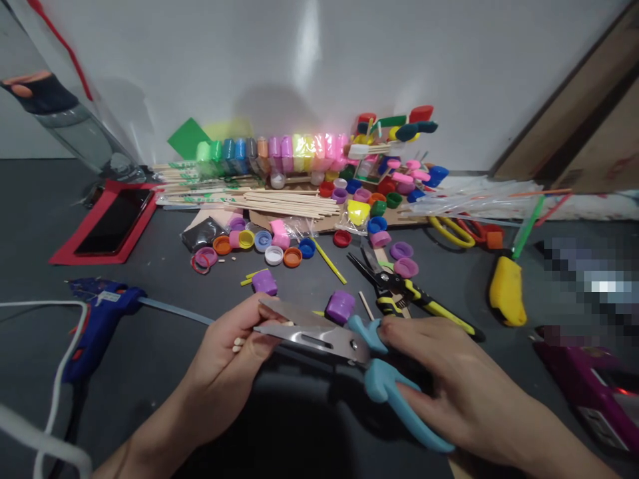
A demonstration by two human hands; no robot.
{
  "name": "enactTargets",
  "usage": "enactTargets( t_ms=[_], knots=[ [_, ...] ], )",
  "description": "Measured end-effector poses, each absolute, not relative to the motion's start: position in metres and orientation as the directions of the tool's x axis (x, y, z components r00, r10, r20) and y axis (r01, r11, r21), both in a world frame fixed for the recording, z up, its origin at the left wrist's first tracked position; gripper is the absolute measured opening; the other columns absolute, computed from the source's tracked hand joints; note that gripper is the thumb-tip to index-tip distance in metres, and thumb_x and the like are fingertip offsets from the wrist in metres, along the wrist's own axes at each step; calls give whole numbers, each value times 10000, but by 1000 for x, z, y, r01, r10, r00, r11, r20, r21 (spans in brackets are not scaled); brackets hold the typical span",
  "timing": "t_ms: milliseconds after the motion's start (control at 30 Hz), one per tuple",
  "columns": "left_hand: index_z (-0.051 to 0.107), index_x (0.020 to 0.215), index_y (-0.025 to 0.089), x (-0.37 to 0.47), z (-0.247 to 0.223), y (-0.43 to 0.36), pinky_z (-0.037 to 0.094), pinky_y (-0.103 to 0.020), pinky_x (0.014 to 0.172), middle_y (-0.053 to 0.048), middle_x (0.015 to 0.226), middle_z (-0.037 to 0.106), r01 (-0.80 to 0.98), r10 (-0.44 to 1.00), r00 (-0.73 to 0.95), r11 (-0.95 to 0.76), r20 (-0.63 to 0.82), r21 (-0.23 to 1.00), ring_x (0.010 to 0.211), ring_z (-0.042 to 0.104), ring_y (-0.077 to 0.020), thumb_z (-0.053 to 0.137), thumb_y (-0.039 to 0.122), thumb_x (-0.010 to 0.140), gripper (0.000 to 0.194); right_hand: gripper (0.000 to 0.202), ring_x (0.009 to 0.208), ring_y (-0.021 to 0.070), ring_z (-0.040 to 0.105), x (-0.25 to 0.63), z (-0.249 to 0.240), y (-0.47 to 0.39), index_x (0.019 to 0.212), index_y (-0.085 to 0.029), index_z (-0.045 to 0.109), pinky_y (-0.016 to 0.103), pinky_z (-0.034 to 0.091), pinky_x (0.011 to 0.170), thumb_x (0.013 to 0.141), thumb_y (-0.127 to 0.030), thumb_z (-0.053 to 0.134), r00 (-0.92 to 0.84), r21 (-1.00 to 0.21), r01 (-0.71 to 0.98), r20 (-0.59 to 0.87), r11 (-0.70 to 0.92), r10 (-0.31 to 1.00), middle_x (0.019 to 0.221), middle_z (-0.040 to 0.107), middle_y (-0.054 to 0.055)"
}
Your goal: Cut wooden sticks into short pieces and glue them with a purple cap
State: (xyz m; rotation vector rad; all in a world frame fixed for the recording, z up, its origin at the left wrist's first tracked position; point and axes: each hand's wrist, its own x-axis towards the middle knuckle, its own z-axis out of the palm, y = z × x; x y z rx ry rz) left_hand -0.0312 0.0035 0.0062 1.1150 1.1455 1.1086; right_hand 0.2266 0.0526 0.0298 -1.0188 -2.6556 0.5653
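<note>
Scissors (352, 347): light blue handles, silver blades. Stick ends (238, 344) cream. Glue gun (94, 329) dark blue, cable (62, 372) white. Cutters (394, 285) black and yellow. Caps (292, 257) mixed: orange, white, blue, purple, red, green. Clay packs (275, 156) run green, blue, grey, orange, purple, yellow, pink. Stick wrappers (190, 197) green-printed. Phone (116, 223) black, sheet (64, 250) red. Tabletop (150, 379) dark grey.

Phone (116, 223) on red sheet (74, 235) (screen dark); clear bottle (74, 130) behind.
</note>
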Motion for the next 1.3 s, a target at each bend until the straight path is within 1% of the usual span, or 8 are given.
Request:
enactTargets(
  t_ms=[167, 333, 433, 533, 833, 1000, 1200, 1300],
  knots=[
    [602, 799, 202, -30, 8, 3, 325, -195, 575, 24, 709, 554, -124, 990, 86, 121, -110, 985, 611, 369, -97, 556, 392, 949, 246, 109, 562, 172, 543, 225, 31, 51, 755, -206, 551, 287, 366, 536, 855, -234, 519, -741, -421, 577, 90, 699, 666, 648, 578, 11],
    [647, 829, 196, -30, 6, 3, 278, -228, 524, 16, 685, 512, -115, 992, 71, 116, -108, 987, 582, 317, -108, 541, 426, 948, 280, 205, 522, 146, 501, 225, 30, 48, 704, -220, 478, 270, 346, 520, 906, -245, 502, -754, -385, 562, 126, 732, 645, 625, 544, -8],
    [652, 801, 193, -30, 4, 3, 268, -239, 524, 14, 674, 489, -98, 989, 42, 144, -140, 985, 587, 323, -110, 552, 412, 945, 280, 217, 496, 135, 475, 227, 28, 50, 700, -221, 467, 265, 329, 504, 915, -240, 491, -757, -353, 558, 155, 751, 635, 609, 521, -19],
    [655, 795, 198, -31, 3, 3, 264, -243, 531, 22, 657, 469, -105, 987, 53, 155, -150, 982, 581, 330, -104, 553, 434, 943, 297, 221, 500, 134, 490, 228, 27, 53, 709, -216, 489, 263, 330, 499, 927, -253, 490, -749, -362, 562, 157, 743, 643, 607, 528, -16],
    [654, 754, 174, -27, 9, 7, 269, -216, 520, 9, 688, 516, -266, 976, 101, 211, -191, 941, 578, 354, -86, 611, 496, 891, 353, 110, 549, 158, 555, 224, 29, 53, 733, -214, 520, 267, 374, 525, 843, -217, 514, -730, -399, 576, 140, 713, 669, 641, 593, 11],
    [639, 743, 162, -29, 9, 7, 248, -220, 512, 28, 612, 425, -234, 974, 100, 223, -205, 946, 563, 305, -89, 608, 512, 887, 380, 106, 553, 163, 543, 226, 30, 53, 741, -218, 514, 273, 369, 537, 847, -216, 507, -741, -411, 569, 118, 712, 661, 643, 582, 10],
    [663, 762, 170, -31, 8, 6, 293, -232, 528, -13, 686, 571, -168, 979, 86, 196, -184, 966, 582, 390, -105, 597, 477, 902, 344, 174, 523, 147, 507, 229, 29, 53, 716, -216, 495, 269, 331, 518, 888, -239, 500, -760, -402, 559, 103, 726, 642, 625, 550, -1],
    [667, 737, 173, -30, 9, 7, 293, -236, 530, -8, 663, 555, -161, 985, 55, 171, -164, 972, 577, 385, -105, 588, 443, 917, 334, 207, 503, 134, 486, 230, 27, 54, 704, -219, 481, 262, 314, 505, 907, -249, 505, -754, -410, 551, 128, 727, 644, 607, 534, -14]
  ],
)
